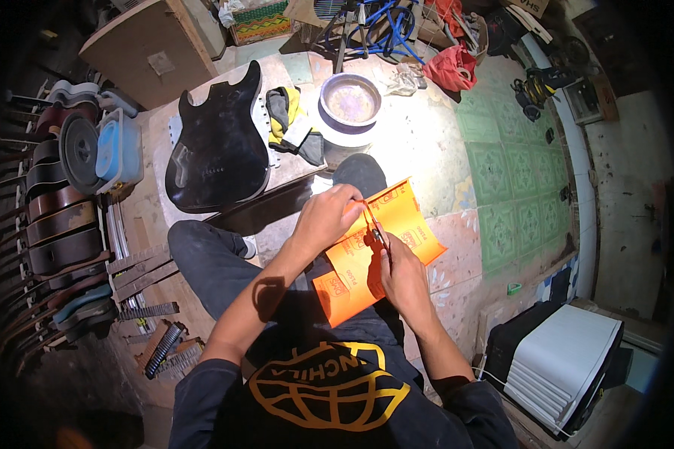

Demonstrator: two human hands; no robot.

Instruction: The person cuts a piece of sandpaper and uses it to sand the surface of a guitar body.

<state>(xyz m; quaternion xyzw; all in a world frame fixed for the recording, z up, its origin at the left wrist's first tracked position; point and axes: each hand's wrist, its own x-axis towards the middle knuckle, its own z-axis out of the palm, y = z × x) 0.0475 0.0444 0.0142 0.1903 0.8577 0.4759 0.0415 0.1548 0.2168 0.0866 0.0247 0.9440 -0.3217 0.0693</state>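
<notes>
The left hand (326, 215) pinches an orange printed sheet (358, 273) near its far edge. The right hand (405, 275), close beside it over the sheet, is wrapped around a small tool (377, 235), probably scissors. A black guitar body (219, 142) lies beyond the left hand, leftward.

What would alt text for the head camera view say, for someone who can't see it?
A seated person's left hand grips an orange printed sheet while the right hand holds what look like scissors against it. Farther off are a black guitar body and a round basin.
</notes>
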